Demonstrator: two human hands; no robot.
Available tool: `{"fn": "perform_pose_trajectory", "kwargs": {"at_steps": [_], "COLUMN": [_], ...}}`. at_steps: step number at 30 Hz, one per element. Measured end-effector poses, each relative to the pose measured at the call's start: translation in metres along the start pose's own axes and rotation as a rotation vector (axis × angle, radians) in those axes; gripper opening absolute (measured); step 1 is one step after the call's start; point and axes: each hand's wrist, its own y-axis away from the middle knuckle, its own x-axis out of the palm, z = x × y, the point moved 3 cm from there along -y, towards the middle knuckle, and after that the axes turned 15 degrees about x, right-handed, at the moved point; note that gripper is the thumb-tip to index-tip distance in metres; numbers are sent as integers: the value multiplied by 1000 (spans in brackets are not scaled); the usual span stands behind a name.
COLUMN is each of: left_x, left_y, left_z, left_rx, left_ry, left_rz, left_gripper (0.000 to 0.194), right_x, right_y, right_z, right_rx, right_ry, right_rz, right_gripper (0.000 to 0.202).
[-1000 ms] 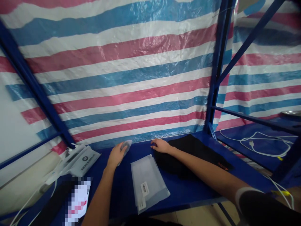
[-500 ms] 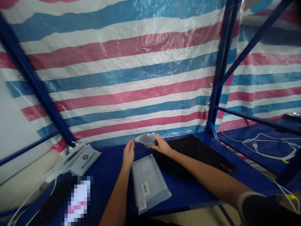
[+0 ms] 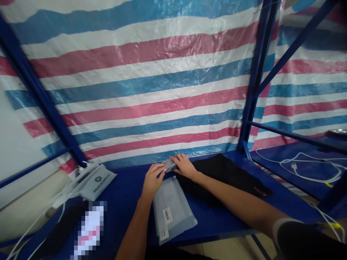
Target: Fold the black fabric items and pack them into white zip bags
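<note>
Both hands are on a small translucent plastic bag (image 3: 169, 165) at the back of the blue table. My left hand (image 3: 154, 177) pinches its left end, fingers closed. On the other end, my right hand (image 3: 184, 166) has its fingers curled over the plastic; the bag is partly hidden under them. A larger frosted zip bag (image 3: 176, 206) with white barcode labels lies flat in front of the hands. Beneath and beyond my right forearm spreads a black cloth item (image 3: 225, 173) with a small orange mark.
A grey ROCKBROS pouch (image 3: 99, 182) rests beside a white power strip (image 3: 67, 187) at left. Blue metal posts (image 3: 251, 90) frame the table (image 3: 121, 213), with a striped tarp (image 3: 149, 90) behind. White cables (image 3: 300, 169) lie on the shelf at right.
The small bag was held up and spread between the hands; now it is lower and flattened. My left hand has moved right and closed over its near edge.
</note>
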Motion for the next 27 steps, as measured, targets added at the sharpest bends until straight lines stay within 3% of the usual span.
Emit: {"fn": "perform_pose_trajectory", "kwargs": {"at_steps": [3, 6, 9, 14, 19, 22, 27], "left_x": [4, 8, 12, 7, -21, -31, -20], "left_y": [6, 10, 10, 7, 16, 25, 26], "left_z": [12, 16, 13, 17, 43, 55, 58], "left_rx": [-21, -26, -19, -56, -220, -314, -327], "left_ry": [-5, -10, 2, 8, -77, -107, -37], "left_rz": [-58, -83, -68, -80, -212, -272, -242], "left_gripper": [24, 20, 19, 19, 24, 29, 37], "right_x": [-5, -8, -7, -10, -16, -13, -5], "right_y": [2, 4, 6, 4, -1, -1, 3], "right_z": [4, 12, 17, 9, -19, -26, -19], "right_rx": [-180, -370, -422, -349, -112, -78, -95], "right_ry": [-191, -339, -366, -336, -341, -394, -512], "right_rz": [-94, -152, -170, -173, -213, -191, -116], "right_gripper": [68, 43, 28, 23, 24, 25, 27]}}
